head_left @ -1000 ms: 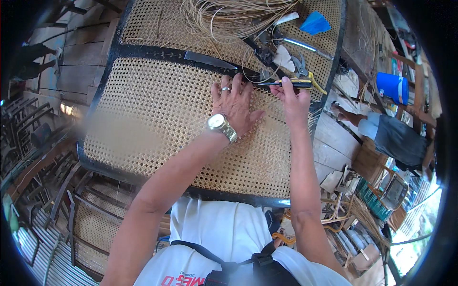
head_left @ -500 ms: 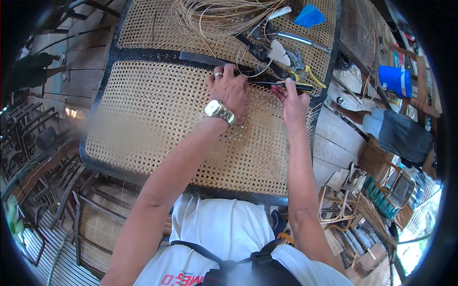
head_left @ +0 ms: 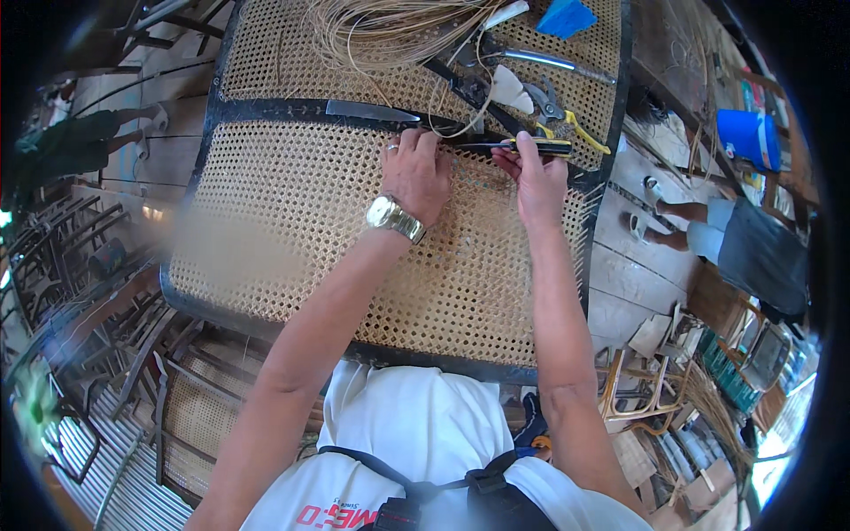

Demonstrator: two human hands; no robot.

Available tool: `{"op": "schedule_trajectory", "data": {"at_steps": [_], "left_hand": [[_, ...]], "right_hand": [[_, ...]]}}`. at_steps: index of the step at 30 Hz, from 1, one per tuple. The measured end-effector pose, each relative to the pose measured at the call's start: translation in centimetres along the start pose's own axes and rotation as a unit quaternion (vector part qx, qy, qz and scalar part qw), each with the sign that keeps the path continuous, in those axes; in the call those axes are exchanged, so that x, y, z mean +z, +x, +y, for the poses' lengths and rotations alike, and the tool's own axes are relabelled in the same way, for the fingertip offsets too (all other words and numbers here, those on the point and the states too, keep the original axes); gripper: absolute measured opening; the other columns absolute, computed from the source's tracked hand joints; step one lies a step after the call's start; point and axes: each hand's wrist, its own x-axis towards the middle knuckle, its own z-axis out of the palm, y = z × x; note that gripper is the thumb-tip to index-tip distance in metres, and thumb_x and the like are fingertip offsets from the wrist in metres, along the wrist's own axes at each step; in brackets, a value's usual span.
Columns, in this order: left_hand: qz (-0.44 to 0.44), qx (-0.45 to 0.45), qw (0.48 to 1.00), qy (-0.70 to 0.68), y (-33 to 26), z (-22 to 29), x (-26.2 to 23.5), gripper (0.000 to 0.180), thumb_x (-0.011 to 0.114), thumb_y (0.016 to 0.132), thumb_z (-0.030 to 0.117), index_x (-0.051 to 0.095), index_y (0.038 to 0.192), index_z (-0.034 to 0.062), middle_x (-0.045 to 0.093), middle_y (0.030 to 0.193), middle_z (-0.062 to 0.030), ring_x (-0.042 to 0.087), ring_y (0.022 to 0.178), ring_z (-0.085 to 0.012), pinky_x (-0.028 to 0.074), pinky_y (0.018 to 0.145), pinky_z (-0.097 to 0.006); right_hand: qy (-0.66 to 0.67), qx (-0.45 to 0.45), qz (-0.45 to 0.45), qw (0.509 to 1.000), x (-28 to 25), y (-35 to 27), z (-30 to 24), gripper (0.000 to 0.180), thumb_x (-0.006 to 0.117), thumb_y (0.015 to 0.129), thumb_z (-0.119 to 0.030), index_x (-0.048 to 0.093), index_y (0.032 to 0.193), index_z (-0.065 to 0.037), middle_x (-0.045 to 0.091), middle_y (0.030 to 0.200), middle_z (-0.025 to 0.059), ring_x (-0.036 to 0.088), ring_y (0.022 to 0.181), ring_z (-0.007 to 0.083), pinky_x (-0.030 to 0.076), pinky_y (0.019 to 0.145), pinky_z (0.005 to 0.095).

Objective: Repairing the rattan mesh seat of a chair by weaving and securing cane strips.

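One slim tool (head_left: 547, 148), with a yellow-and-black handle and a thin dark shaft (head_left: 482, 144), sits in the right hand (head_left: 537, 181). That hand is curled around the handle, the thumb laid along its near side and the fingers folded in beneath. The shaft points left, toward the fingertips of the left hand (head_left: 416, 177); whether its tip touches anything is too small to tell.

The left hand is half curled, back upward, its bent fingers close together and reaching the edge of the woven cane panel (head_left: 292, 190) where it meets a dark crossbar (head_left: 266, 110). Whether those fingers pinch anything cannot be told. A ring and a metal watch (head_left: 390, 213) are on this hand and wrist.

The cane panel, set in a dark frame, spreads under both hands, in front of the person's white shirt (head_left: 416, 407). Just beyond the left hand, a flat blade (head_left: 372, 111) lies along the crossbar. Beyond the right hand are yellow-handled shears (head_left: 580, 131), a white scrap (head_left: 511, 89) and a metal rod (head_left: 553, 62). A loose coil of thin strands (head_left: 381, 31) lies farther off, near a blue piece (head_left: 567, 18).
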Motion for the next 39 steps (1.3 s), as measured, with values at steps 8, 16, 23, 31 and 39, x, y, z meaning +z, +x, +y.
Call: {"op": "schedule_trajectory", "data": {"at_steps": [8,16,23,31,39], "left_hand": [[-0.029,0.047,0.998,0.036,-1.2,1.0,-1.0,0.029,0.063,0.091,0.013,0.066,0.118,0.0063,0.058,0.125,-0.0132,0.056,0.114,-0.0362,0.044,0.098,-0.049],[-0.163,0.078,0.968,0.172,-0.6,1.9,-1.9,0.037,0.057,0.094,0.013,0.058,0.129,0.0016,0.052,0.132,-0.0188,0.05,0.126,-0.037,0.043,0.106,-0.049],[-0.09,0.108,0.984,0.106,-1.8,1.0,-1.7,0.038,0.061,0.094,0.023,0.059,0.128,0.0062,0.05,0.137,-0.0207,0.047,0.129,-0.0403,0.044,0.105,-0.05],[-0.112,0.095,0.984,0.104,-1.7,1.4,-2.2,0.043,0.057,0.098,0.034,0.06,0.131,0.007,0.049,0.139,-0.0213,0.046,0.131,-0.0406,0.039,0.11,-0.05],[-0.105,0.091,0.985,0.103,-1.8,1.3,-2.0,0.046,0.055,0.099,0.036,0.058,0.133,0.0056,0.048,0.14,-0.0227,0.047,0.131,-0.041,0.039,0.11,-0.051]], "right_hand": [[0.011,0.034,-0.009,0.999,0.0,0.6,1.3,0.021,0.065,0.098,-0.019,0.063,0.099,0.002,0.07,0.088,0.0122,0.071,0.073,0.0194,0.062,0.067,0.0319],[-0.003,0.005,-0.024,1.0,0.7,-0.2,0.0,0.021,0.065,0.098,-0.017,0.061,0.101,0.003,0.069,0.089,0.0131,0.071,0.077,0.0202,0.062,0.071,0.0321],[0.004,0.003,-0.029,1.0,0.4,0.7,0.0,0.021,0.065,0.098,-0.016,0.059,0.1,0.003,0.069,0.09,0.0145,0.071,0.077,0.0213,0.062,0.074,0.0342],[-0.016,0.002,-0.03,0.999,0.6,0.7,0.5,0.025,0.068,0.097,-0.02,0.062,0.1,0.004,0.069,0.091,0.0141,0.072,0.08,0.0236,0.062,0.075,0.0355],[-0.077,-0.025,-0.048,0.996,1.1,0.8,-0.5,0.021,0.065,0.098,-0.017,0.061,0.101,0.004,0.069,0.091,0.0135,0.071,0.08,0.0221,0.063,0.075,0.0352]]}}
